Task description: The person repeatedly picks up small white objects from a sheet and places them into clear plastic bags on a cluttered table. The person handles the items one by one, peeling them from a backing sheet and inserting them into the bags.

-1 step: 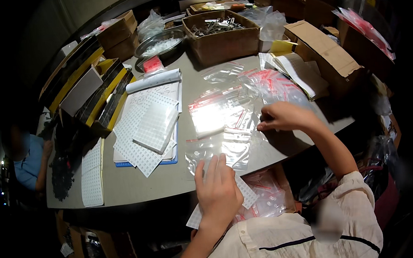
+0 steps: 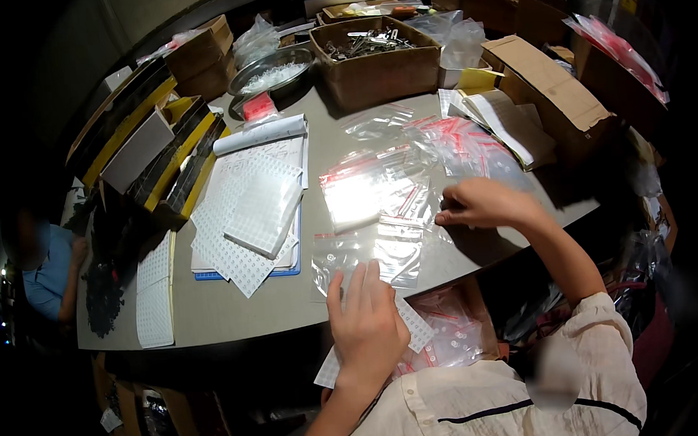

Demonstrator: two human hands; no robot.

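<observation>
Under the left hand: clear zip bag, one small round sticker. Left fingers extended, loosely parted, no grip visible; sticker sheet beneath. Right hand: fingers curled, contents indeterminable. Ahead: zip-bag stack, seemingly yet unstickered. Below: round-marked bags, apparently done. Table edge beneath left palm; tabletop room leftward to blue clipboard.

Glossy, transparent plastic is noted in the bags by the near edge of the smooth desk; matt paper is seen in the sheets near its left edge; matt cardboard is found in the box toward the far edge; wrinkled cloth is observed in the shirt.
</observation>
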